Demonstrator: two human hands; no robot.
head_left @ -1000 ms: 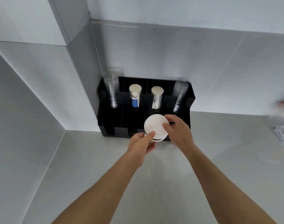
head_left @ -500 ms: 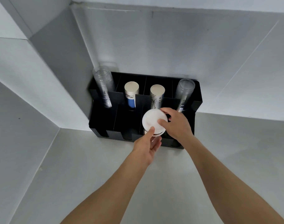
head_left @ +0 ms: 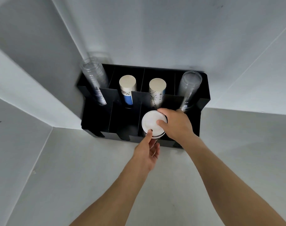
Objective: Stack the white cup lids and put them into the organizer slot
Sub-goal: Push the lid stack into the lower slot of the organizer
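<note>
A small stack of white cup lids point(head_left: 151, 123) sits tilted in a front slot of the black organizer point(head_left: 96, 115), third from the left. My left hand point(head_left: 148, 152) grips the stack's near edge, thumb on top and fingers underneath. My right hand point(head_left: 175, 123) holds the stack's right side, thumb pressed on the top lid. The stack's lower part is hidden inside the slot and behind my fingers.
In the organizer's back row stand two stacks of clear plastic cups point(head_left: 95, 82) point(head_left: 188, 88) at the ends and two stacks of paper cups point(head_left: 127, 88) point(head_left: 157, 92) between them. The organizer stands on a grey counter point(head_left: 90, 168) in a corner, against white walls.
The camera has come closer to the organizer. Both hands have carried the lid stack forward and down into the front slot, keeping the same grip.
</note>
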